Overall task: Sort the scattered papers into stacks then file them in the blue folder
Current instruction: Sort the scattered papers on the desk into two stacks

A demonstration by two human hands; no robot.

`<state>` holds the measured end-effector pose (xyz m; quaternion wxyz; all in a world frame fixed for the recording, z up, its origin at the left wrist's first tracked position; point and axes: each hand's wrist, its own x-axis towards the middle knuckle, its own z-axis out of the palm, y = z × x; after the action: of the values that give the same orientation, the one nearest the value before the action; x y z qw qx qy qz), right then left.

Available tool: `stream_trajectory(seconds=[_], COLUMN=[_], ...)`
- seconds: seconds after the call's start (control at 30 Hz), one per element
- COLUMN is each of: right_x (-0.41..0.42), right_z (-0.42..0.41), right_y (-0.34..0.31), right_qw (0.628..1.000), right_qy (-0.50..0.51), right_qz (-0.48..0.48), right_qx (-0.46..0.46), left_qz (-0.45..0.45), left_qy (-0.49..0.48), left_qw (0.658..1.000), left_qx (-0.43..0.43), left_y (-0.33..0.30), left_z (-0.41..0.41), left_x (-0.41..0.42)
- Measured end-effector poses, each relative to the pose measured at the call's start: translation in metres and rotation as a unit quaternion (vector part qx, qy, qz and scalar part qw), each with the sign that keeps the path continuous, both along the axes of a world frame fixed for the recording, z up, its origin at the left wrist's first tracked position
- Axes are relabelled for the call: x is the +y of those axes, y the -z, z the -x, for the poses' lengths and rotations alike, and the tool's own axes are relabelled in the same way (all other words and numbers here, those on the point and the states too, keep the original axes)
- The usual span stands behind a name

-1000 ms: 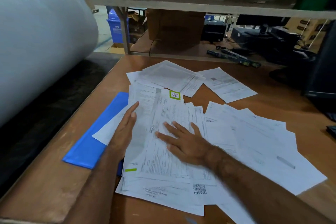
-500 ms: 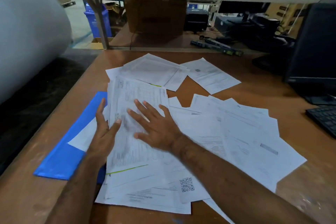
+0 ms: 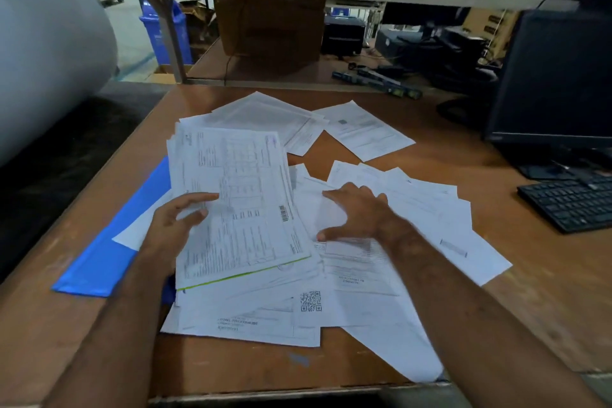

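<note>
Our left hand (image 3: 172, 225) now grips a stack (image 3: 231, 202) lifted off the papers (image 3: 414, 209); our right hand (image 3: 354, 215), earlier on it, presses flat beside. Papers half hide the folder (image 3: 109, 248) at left.

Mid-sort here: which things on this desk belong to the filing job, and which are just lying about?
Job: loose papers, gathered stack gripped by left hand, blue folder, right hand pressing sheets.
Lying about: keyboard, monitor, blue bin.
</note>
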<state>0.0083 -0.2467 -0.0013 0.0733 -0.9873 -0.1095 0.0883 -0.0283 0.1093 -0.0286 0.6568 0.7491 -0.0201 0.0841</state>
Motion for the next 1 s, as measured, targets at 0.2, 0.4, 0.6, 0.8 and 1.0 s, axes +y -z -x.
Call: stream_trajectory(seconds=[0.2, 0.4, 0.6, 0.8, 1.0], right_x=[0.000, -0.020, -0.050, -0.065, -0.092], right_z=[-0.005, -0.004, 0.004, 0.013, 0.027], right_y=[-0.014, -0.027, -0.037, -0.046, -0.063], right_qw=[0.998, 0.959, 0.907, 0.936, 0.795], right_qy=[0.065, 0.200, 0.262, 0.133, 0.130], right_qz=[-0.006, -0.196, -0.331, -0.326, -0.590], right_qx=[-0.023, -0.036, 0.016, -0.005, -0.047], left_qz=[0.116, -0.025, 0.006, 0.092, 0.059], left_qy=[-0.045, 0.003, -0.016, -0.010, -0.011], left_qw=[0.992, 0.999, 0.999, 0.995, 0.997], left_qx=[-0.024, 0.033, 0.037, 0.046, 0.046], left_y=[-0.018, -0.013, -0.013, -0.022, -0.014], left_z=[0.010, 0.011, 0.008, 0.010, 0.008], left_x=[0.005, 0.014, 0.008, -0.006, -0.010])
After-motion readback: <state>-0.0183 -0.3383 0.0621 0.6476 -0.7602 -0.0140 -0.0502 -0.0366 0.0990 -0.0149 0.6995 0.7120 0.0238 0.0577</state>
